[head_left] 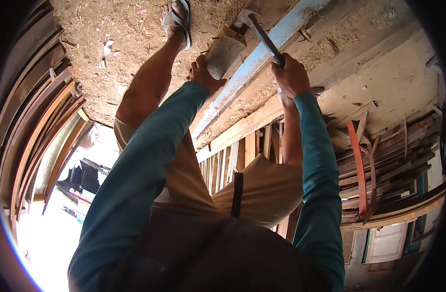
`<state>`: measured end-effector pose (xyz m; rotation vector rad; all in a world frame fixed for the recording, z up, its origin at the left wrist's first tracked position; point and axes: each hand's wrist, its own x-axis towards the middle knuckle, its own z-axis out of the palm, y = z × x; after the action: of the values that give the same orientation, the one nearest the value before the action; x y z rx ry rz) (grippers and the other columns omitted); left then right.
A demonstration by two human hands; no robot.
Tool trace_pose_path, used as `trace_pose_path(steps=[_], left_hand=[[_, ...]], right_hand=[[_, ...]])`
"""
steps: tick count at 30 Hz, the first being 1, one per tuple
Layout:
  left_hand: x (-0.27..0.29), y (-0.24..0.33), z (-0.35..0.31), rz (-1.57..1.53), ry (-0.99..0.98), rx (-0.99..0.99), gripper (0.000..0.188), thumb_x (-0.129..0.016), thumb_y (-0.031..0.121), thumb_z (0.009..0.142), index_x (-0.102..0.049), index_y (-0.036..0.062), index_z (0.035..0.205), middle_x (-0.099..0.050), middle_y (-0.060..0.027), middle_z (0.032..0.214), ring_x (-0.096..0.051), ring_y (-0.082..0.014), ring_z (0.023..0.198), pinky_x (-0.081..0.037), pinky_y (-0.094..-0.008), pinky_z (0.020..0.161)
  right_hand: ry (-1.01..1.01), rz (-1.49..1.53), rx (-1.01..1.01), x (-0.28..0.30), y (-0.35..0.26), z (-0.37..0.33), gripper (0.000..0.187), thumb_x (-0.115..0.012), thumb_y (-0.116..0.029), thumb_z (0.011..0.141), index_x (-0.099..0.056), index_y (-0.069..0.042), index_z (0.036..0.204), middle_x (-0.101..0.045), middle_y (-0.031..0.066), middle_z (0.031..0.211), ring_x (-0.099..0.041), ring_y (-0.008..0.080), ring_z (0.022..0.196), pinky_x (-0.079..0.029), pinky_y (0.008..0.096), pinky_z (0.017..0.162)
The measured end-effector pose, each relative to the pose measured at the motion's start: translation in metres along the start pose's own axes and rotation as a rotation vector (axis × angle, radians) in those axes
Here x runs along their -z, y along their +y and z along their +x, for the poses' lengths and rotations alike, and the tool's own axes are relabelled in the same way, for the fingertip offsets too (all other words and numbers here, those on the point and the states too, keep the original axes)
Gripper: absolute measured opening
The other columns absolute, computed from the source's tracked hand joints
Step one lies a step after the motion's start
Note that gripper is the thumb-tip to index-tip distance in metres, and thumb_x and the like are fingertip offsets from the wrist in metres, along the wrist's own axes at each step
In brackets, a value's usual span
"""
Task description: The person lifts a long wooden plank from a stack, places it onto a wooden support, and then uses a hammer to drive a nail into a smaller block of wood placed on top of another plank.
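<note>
My right hand (292,77) is closed round the dark handle of a hammer (268,43), its metal head up and to the left, close to the far end of a wooden block (225,56). At the block's near end, my left hand (203,77) grips it, fingers along the left side and thumb on the right. The block lies along a brown wooden beam, left of a long board with worn light-blue paint (252,65). Whether the hammer head touches the wood, I cannot tell.
Wood chips and shavings cover the dirt floor (116,48). My sandalled foot (176,19) stands left of the block. Long planks (30,117) stack up at the left, and more timber (393,165) with a red strip (358,165) lies at the right. Another bare timber (242,126) runs beside the blue board.
</note>
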<state>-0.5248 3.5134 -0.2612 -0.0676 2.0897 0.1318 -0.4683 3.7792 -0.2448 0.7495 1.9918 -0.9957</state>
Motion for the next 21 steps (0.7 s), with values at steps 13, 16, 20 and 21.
trace_pose_path(steps=[13, 16, 20, 21], left_hand=[[-0.008, -0.002, -0.004, -0.048, 0.098, -0.063, 0.107, -0.086, 0.029, 0.062, -0.023, 0.0072, 0.145, -0.042, -0.0229, 0.138, -0.046, -0.0398, 0.127, -0.042, -0.0461, 0.104], [-0.006, -0.003, -0.001, -0.044, 0.041, -0.010, 0.091, -0.082, 0.027, 0.064, -0.032, 0.0069, 0.137, -0.051, -0.0211, 0.129, -0.053, -0.0384, 0.120, -0.046, -0.0443, 0.100], [-0.005, -0.001, -0.003, -0.029, 0.033, 0.018, 0.077, -0.081, 0.026, 0.065, -0.039, 0.0078, 0.127, -0.058, -0.0186, 0.122, -0.057, -0.0363, 0.114, -0.047, -0.0447, 0.097], [-0.003, 0.000, -0.009, -0.021, 0.035, 0.025, 0.074, -0.081, 0.026, 0.065, -0.040, 0.0081, 0.125, -0.059, -0.0181, 0.120, -0.058, -0.0356, 0.113, -0.047, -0.0446, 0.096]], right_hand=[[0.061, 0.117, -0.185, 0.007, 0.010, -0.015, 0.036, -0.060, -0.033, 0.086, -0.058, -0.003, 0.105, -0.066, 0.0252, 0.099, -0.063, 0.0446, 0.096, -0.049, 0.0507, 0.086], [0.061, 0.111, -0.151, 0.008, 0.008, -0.025, 0.035, -0.060, -0.031, 0.085, -0.056, -0.004, 0.106, -0.066, 0.0252, 0.100, -0.062, 0.0450, 0.096, -0.049, 0.0507, 0.086], [-0.013, 0.103, -0.115, 0.015, 0.016, -0.025, 0.033, -0.061, -0.031, 0.084, -0.058, -0.002, 0.100, -0.065, 0.0246, 0.098, -0.061, 0.0451, 0.096, -0.048, 0.0511, 0.084], [-0.013, 0.104, -0.102, 0.019, 0.018, -0.026, 0.034, -0.061, -0.031, 0.084, -0.057, -0.001, 0.099, -0.065, 0.0250, 0.097, -0.061, 0.0453, 0.095, -0.048, 0.0512, 0.083]])
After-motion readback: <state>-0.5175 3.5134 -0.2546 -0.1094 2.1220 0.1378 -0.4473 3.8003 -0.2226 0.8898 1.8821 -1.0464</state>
